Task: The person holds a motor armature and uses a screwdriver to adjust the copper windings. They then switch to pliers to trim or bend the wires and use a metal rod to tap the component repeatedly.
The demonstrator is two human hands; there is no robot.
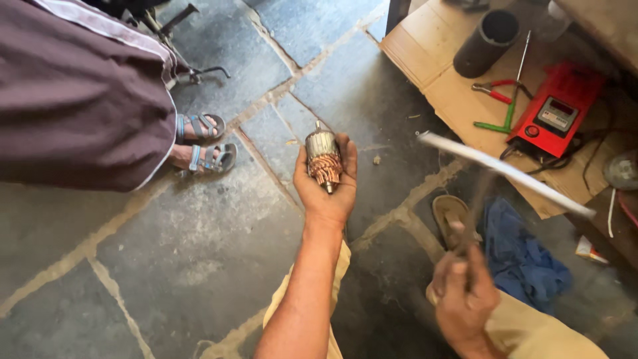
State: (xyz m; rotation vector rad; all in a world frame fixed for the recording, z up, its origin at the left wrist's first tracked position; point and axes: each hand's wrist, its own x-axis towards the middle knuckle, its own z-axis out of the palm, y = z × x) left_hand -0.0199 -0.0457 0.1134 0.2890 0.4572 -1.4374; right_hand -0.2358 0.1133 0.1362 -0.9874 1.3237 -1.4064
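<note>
Underfoot, the stone floor (pixel 199 252) takes up most of the view: dark slabs with pale joints, in what looks like a workshop corner. Another person in a dark garment (pixel 80 100) and grey sandals (pixel 203 143) stands at the upper left. At the upper right lies flattened cardboard (pixel 458 100) carrying a red meter box (pixel 558 110), a black tube (pixel 488 43) and red-handled pliers (pixel 495 90); a blue cloth (pixel 522 256) sits crumpled on the floor.

The left hand (pixel 325 193) is closed around a motor armature (pixel 323 159), held upright out over the floor, copper windings low. The right hand (pixel 465 292), blurred, grips a thin tool whose kind I cannot tell, with a long white strip (pixel 505 173) above it.

This looks like inspection of the armature; next would call for steadying the tool against it.
</note>
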